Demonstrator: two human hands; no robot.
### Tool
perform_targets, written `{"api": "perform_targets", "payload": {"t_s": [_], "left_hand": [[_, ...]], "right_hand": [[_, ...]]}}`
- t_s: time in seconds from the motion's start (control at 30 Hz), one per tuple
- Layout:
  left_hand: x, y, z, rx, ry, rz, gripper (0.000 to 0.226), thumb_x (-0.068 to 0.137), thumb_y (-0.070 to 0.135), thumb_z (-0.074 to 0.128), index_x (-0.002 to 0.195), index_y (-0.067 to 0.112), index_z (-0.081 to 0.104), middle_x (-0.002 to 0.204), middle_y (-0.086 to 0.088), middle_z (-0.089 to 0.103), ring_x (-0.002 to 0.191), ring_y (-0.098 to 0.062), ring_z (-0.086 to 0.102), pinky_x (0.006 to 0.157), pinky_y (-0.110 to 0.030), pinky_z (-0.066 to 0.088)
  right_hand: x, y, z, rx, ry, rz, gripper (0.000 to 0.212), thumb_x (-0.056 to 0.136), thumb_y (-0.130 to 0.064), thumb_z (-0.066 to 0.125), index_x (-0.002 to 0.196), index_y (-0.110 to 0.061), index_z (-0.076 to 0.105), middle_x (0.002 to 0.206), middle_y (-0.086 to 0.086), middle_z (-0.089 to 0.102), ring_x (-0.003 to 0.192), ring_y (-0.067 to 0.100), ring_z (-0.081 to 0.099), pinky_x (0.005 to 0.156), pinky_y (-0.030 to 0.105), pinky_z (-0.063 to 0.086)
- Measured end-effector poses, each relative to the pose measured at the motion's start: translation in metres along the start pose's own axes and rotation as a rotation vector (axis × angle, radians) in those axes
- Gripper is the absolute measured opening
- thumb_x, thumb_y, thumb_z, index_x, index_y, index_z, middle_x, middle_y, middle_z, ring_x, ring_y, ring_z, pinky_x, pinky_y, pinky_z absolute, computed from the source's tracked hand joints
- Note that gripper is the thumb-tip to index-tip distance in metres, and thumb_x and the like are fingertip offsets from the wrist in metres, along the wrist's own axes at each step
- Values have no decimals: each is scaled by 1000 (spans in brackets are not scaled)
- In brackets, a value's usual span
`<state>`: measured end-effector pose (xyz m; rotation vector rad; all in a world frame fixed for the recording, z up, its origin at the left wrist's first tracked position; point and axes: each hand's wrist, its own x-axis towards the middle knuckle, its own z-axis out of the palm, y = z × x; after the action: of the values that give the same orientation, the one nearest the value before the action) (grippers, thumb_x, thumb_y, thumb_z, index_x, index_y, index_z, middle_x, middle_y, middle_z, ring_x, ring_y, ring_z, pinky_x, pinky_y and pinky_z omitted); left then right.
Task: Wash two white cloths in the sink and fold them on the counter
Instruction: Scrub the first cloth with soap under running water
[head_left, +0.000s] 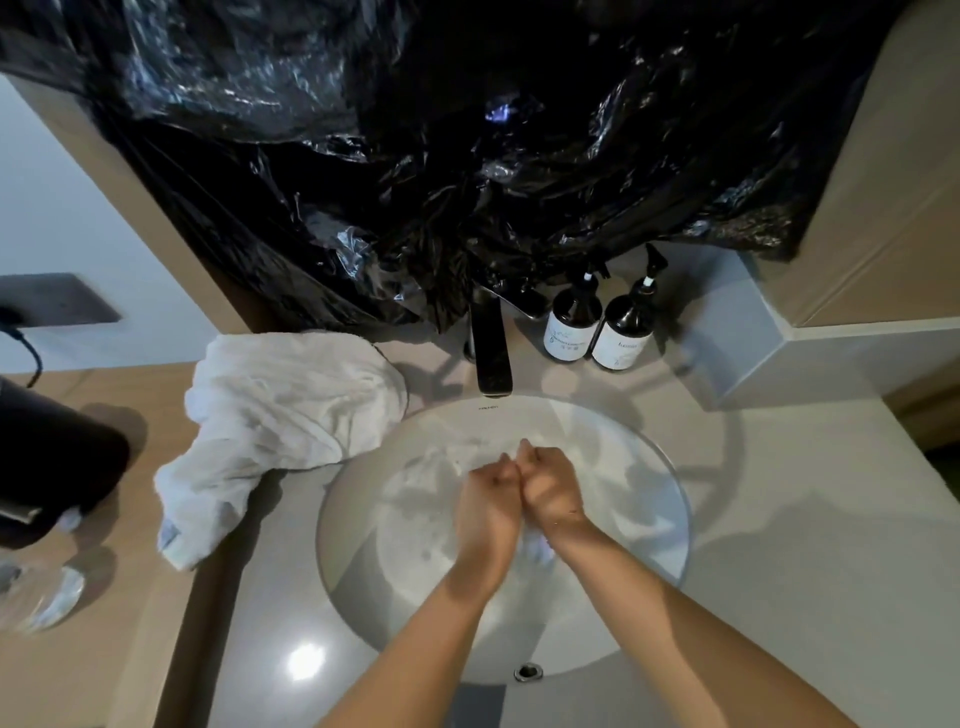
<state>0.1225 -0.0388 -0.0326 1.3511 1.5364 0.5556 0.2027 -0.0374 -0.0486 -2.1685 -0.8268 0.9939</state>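
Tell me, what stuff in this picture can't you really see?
- Cloth in the sink: head view, mostly hidden between the left hand and right hand; the pale basin blurs the rest.
- Bottle labels: print too small to read.
- Wall behind the faucet: covered by black plastic sheet.
- Dark object and clear lid-like thing: cut off by the left edge.

Both forearms bare, no sleeves or jewellery.
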Motion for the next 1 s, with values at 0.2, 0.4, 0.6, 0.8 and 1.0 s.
{"api": "perform_targets", "payload": {"t_s": [0.2,0.4,0.6,0.8,1.0], "left_hand": [[2,-11,2,67,-14,5,47,103,23,39,61,15,58,64,-5,64,62,-19,60,56,-32,39],[22,-17,0,58,15,-60,44,101,24,41,62,14,59,63,-1,61,66,-22,61,57,-30,40],[41,-26,-3,245,7,46,43,102,32,37,75,12,63,84,-9,70,82,-26,63,71,-35,47],[60,-74,7,433,-131,113,41,102,39,32,98,14,64,90,-6,67,86,-28,64,72,-31,44],[82,-115,33,451,-204,-87,29,91,39,51,85,17,70,89,-4,70,88,-23,66,79,-30,48]], "right_hand": [[0,10,7,-49,-51,78,41,100,-33,39,75,-9,59,75,11,64,80,31,64,78,37,52],[-1,10,13,1,-69,75,49,102,-34,36,73,-6,64,76,14,67,78,31,66,69,35,50],[4,19,13,-40,-86,-10,51,102,-37,35,63,-15,59,64,2,60,68,21,60,59,26,39],[29,58,15,-478,-82,-79,39,103,-42,25,96,-18,56,94,3,63,91,24,61,74,31,42],[49,93,41,-736,-216,-40,35,99,-32,37,108,-15,66,104,7,66,99,27,62,87,35,45]]}}
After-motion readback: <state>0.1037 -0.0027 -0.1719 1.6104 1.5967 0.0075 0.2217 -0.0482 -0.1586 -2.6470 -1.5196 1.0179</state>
